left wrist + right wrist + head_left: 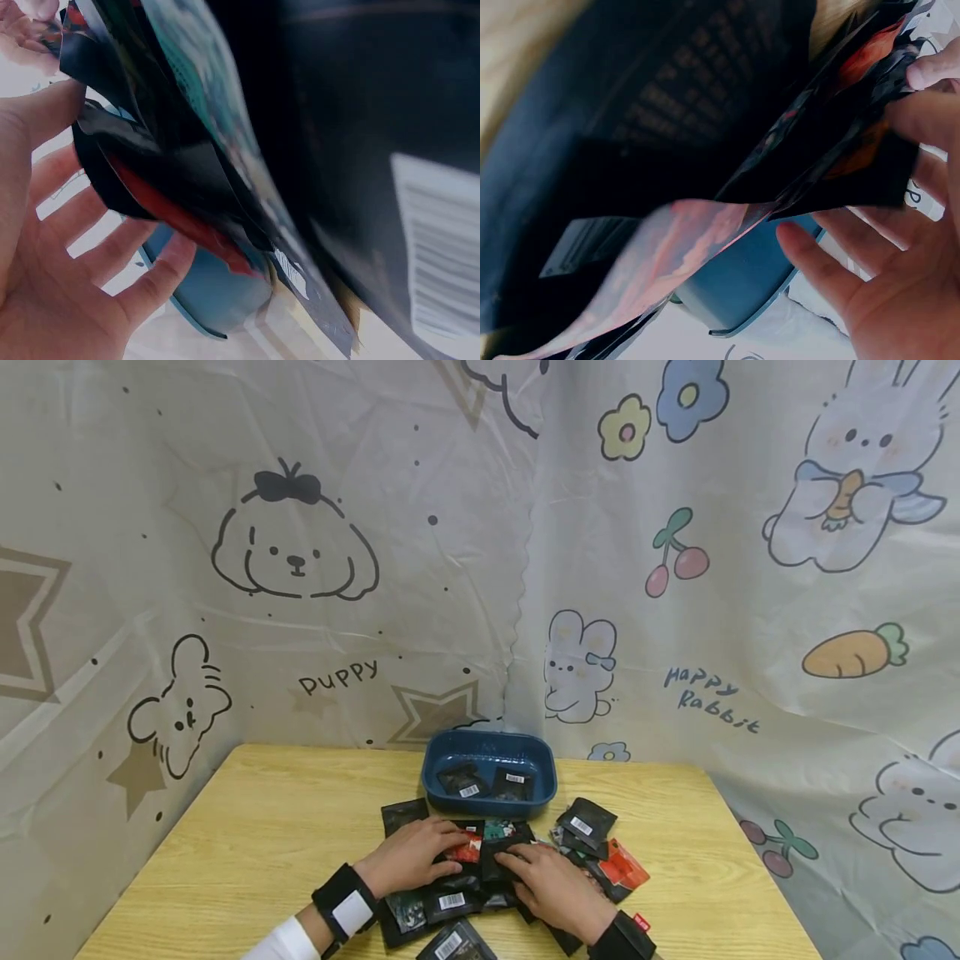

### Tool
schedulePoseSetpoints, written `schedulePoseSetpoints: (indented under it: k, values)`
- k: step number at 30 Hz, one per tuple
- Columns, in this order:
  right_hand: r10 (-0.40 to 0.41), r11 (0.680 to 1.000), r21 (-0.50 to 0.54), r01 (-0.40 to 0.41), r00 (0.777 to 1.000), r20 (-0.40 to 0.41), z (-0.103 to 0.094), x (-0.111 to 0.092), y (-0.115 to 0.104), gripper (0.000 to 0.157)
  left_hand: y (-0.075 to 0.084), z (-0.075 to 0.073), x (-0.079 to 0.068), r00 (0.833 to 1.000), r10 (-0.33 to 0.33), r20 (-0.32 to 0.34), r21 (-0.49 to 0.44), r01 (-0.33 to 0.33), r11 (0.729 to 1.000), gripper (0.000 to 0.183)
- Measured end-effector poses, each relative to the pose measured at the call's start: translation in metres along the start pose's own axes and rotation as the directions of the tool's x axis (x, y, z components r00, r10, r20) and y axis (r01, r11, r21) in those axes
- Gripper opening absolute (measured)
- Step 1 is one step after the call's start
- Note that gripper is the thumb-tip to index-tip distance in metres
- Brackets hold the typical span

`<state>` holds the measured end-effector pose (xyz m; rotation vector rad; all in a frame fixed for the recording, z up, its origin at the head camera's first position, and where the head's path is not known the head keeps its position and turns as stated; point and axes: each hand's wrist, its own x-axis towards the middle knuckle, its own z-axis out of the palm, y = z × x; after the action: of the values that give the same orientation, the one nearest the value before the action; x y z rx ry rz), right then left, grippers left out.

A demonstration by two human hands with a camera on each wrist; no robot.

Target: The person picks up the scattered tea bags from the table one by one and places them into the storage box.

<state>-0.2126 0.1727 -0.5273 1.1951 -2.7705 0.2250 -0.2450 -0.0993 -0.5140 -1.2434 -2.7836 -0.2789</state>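
Note:
Many small black packets cover the middle of the table, some with barcode labels and some with red or green printing. My left hand (pixel 412 856) reaches over the left part of this heap, its fingers spread at a red-and-black packet (pixel 468 848). Opposite it, the fingers of my right hand (pixel 558 887) lie on a black packet (pixel 495 867). In both wrist views the fingers are extended and loosely bent, and packet edges hide some fingertips. Below the left hand is a barcoded packet (pixel 452 902).
Behind the heap stands a blue bin (pixel 487 806) containing some black packets (pixel 513 783). More packets (pixel 587 823) are piled to the right, beside a red-and-black one (pixel 622 866). Another packet (pixel 457 941) lies near the front. A printed curtain (pixel 450 568) hangs behind the wooden table (pixel 285 810).

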Motion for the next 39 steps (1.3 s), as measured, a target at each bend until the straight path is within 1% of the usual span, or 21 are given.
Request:
schedulePoseSetpoints:
  k: [3,6,9,12,16,18,20,22,25,28,31,34,36,39]
  values:
    - [0.001,0.999,-0.033,-0.003,0.999,-0.037,0.001,0.001,-0.001,0.043,0.0,0.0,-0.001,1.0,0.01,0.003,-0.013,-0.01,1.0,0.044]
    - [0.018,0.999,-0.047,-0.022,0.997,-0.078,0.002,0.002,-0.002,0.036,0.001,-0.001,-0.003,1.0,0.012,0.015,-0.018,-0.012,1.0,0.043]
    - [0.022,0.999,-0.04,-0.026,0.993,-0.114,0.002,0.003,-0.002,0.03,0.002,-0.001,-0.004,1.0,0.009,0.021,-0.03,-0.008,1.0,0.041]
    - [0.019,0.999,-0.034,-0.024,0.989,-0.145,0.002,0.003,0.0,0.027,0.002,0.002,-0.004,1.0,0.004,0.02,-0.043,-0.003,0.999,0.036]
    - [0.024,0.999,-0.035,-0.031,0.982,-0.186,0.002,0.003,0.001,0.025,0.002,0.004,-0.002,1.0,-0.014,-0.012,-0.07,0.013,0.997,0.03]
    - [0.029,0.999,-0.025,-0.035,0.979,-0.202,0.0,0.002,0.001,0.025,0.002,0.003,-0.002,0.999,-0.017,-0.045,-0.079,0.013,0.997,0.03]
    - [0.031,0.999,-0.025,-0.037,0.976,-0.218,-0.003,0.002,0.003,0.026,0.002,0.001,-0.001,0.996,-0.007,-0.093,-0.057,0.001,0.998,0.03]
    - [0.037,0.999,-0.028,-0.045,0.97,-0.241,-0.009,0.003,0.005,0.027,0.002,-0.005,0.001,0.988,0.005,-0.153,-0.031,-0.01,0.999,0.031]
    - [0.051,0.997,-0.047,-0.067,0.959,-0.279,-0.024,0.006,0.009,0.03,0.002,-0.019,0.004,0.971,0.01,-0.24,0.01,-0.008,1.0,0.028]
    - [0.078,0.994,-0.047,-0.097,0.95,-0.302,-0.043,0.011,0.016,0.032,0.0,-0.038,0.011,0.95,-0.005,-0.313,0.026,0.014,1.0,0.028]
    - [0.093,0.992,-0.049,-0.114,0.944,-0.318,-0.06,0.021,0.027,0.034,-0.006,-0.057,0.021,0.929,-0.019,-0.37,0.045,0.039,0.998,0.032]
    - [0.09,0.992,-0.058,-0.116,0.935,-0.343,-0.071,0.036,0.04,0.035,-0.015,-0.072,0.034,0.915,-0.024,-0.404,0.07,0.057,0.996,0.036]
    - [0.083,0.992,-0.059,-0.112,0.93,-0.357,-0.074,0.046,0.049,0.034,-0.022,-0.077,0.043,0.914,-0.032,-0.405,0.078,0.07,0.994,0.035]
    - [0.084,0.992,-0.056,-0.11,0.93,-0.358,-0.076,0.059,0.061,0.033,-0.033,-0.078,0.057,0.92,-0.05,-0.388,0.078,0.087,0.993,0.034]
